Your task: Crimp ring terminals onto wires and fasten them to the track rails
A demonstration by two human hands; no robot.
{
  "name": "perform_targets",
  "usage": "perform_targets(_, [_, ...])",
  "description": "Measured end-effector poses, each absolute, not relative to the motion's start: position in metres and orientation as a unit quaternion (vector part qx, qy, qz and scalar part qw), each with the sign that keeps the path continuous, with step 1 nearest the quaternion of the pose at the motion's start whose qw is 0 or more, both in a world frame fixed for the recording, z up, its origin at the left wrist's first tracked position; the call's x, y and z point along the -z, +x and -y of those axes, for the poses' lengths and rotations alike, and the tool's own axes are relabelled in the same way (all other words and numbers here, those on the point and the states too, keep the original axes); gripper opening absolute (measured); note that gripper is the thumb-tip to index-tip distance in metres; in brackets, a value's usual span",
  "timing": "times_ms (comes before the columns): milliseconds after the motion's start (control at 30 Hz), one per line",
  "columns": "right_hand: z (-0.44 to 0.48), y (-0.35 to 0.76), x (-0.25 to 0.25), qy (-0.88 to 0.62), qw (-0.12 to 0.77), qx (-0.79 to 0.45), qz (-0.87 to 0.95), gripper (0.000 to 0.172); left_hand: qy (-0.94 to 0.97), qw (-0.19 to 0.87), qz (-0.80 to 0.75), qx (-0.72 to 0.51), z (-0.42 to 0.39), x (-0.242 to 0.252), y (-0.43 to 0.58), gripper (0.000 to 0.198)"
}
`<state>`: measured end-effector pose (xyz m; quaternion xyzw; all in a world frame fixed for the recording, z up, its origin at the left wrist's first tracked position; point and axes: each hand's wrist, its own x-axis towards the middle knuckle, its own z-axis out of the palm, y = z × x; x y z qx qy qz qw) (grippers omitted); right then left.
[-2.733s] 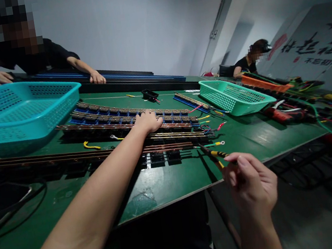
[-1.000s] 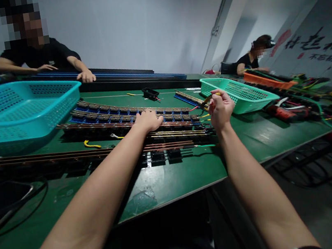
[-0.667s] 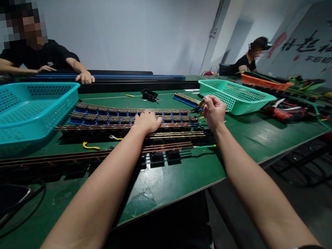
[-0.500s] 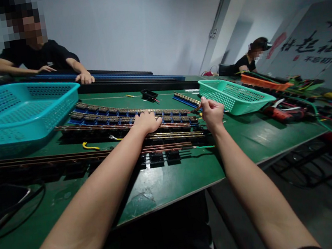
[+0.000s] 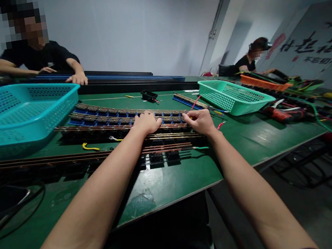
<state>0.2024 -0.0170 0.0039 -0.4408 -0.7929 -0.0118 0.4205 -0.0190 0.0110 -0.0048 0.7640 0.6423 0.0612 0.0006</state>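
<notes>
Several strips of long metal rods on blue and black holders (image 5: 102, 118) lie side by side on the green table. My left hand (image 5: 147, 123) is curled over the middle of these rod strips, gripping them. At their right ends, my right hand (image 5: 199, 122) is closed in a pinch, with thumb and index finger together; what lies between the fingertips is too small to tell. One red wire (image 5: 195, 103) sticks up just above my right hand, and a red wire end (image 5: 221, 125) shows beside the wrist. A green wire (image 5: 200, 148) extends from the nearest strip.
A turquoise basket (image 5: 58, 111) stands at left, a light green basket (image 5: 237, 99) at right. A red tool (image 5: 285, 113), an orange tray (image 5: 264, 82) and cables lie further right. A phone-like black object (image 5: 3, 203) is near left. Two people sit beyond the table.
My right hand has moved left and slightly down onto the rod ends. Red wire pieces now show around it. My left hand has stayed in place. The person opposite has drawn one hand slightly left.
</notes>
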Motion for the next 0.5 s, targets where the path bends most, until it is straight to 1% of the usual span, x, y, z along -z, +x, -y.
perform_targets(167, [0.0159,0.2022,-0.0021,-0.423,0.343,0.025,0.838,0.037,0.765,-0.001,-0.64,-0.068,-0.0107,0.005,-0.0184,0.067])
perform_targets(233, [0.0163,0.2019,-0.002,-0.422,0.337,0.012,0.842,0.034,0.766,0.0,-0.639,-0.069,-0.0104,0.0048,-0.0184,0.068])
perform_targets(333, [0.0173,0.2024,-0.0028,-0.442,0.399,-0.016,0.803,0.03,0.766,0.0,-0.638,-0.071,-0.01,0.0044,-0.0188,0.067])
perform_targets(500, [0.0151,0.2049,-0.0039,-0.466,0.476,-0.017,0.745,0.032,0.767,0.005,-0.638,-0.069,-0.0088,0.0028,-0.0189,0.067])
